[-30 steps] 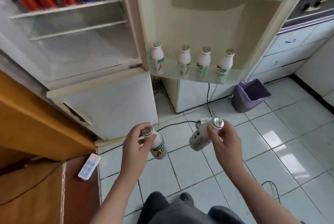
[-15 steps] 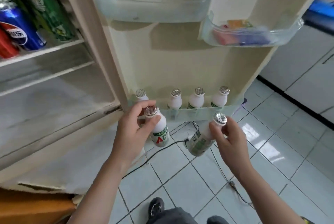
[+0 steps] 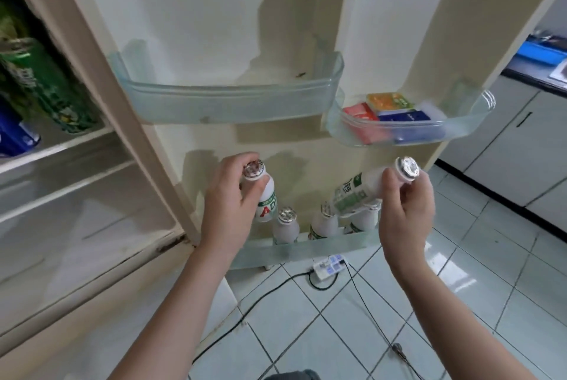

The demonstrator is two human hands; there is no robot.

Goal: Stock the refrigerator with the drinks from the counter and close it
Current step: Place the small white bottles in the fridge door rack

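We stood before the open refrigerator door with a small white bottle in each hand. Our left hand was wrapped around the neck of one bottle, held nearly upright just above the left end of the bottom door shelf. Our right hand gripped the second bottle near its foil cap, tilted with its base pointing down-left over the same shelf. Three more bottles showed in that shelf, partly hidden behind our hands. A side bin held coloured packets, and green cans lay inside the fridge at left.
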